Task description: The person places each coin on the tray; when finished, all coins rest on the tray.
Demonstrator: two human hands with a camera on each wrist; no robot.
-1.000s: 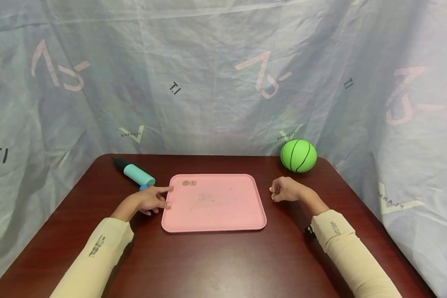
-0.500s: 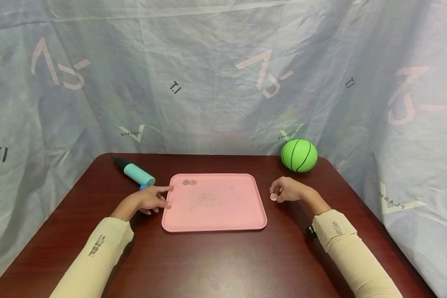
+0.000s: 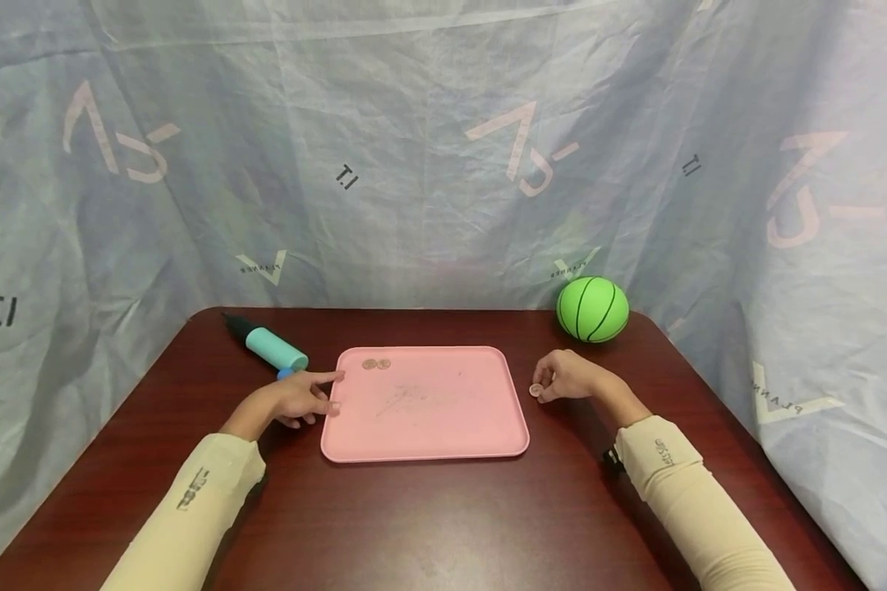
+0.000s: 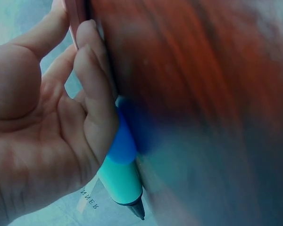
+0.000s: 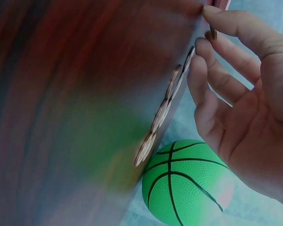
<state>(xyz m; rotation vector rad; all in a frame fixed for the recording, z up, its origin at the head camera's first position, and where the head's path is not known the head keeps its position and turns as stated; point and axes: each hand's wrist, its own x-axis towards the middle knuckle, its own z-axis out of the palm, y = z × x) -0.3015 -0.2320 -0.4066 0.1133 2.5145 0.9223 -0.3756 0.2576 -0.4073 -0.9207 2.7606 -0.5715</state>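
Past two cream sleeves point(image 3: 185, 501) on the glossy reddish-brown table point(image 3: 429, 525), the person's left hand point(image 3: 296, 394) has thumb and index finger stretched apart, both touching the left rim of the rounded rectangular pink tray point(image 3: 421, 431). The right hand point(image 3: 571, 375), fingers bent, pinches a small round metal coin point(image 3: 535, 390) just beside the tray's right edge. Only the right wrist view shows several more coins point(image 5: 162, 110) lying in an overlapping row on the table near that hand; the head view alone shows two flat coins point(image 3: 376, 364) inside the tray's far-left corner. Behind the left hand lies a fat teal, black-tipped, pen-shaped object point(image 3: 276, 348), its blue end clearer in the left wrist view. Farther off sits a green, black-lined ball point(image 3: 593, 309), before a grey-blue printed cloth point(image 3: 421, 164). Compared with half a second ago, the right hand and its coin are slightly nearer the tray; the left hand has stayed put.
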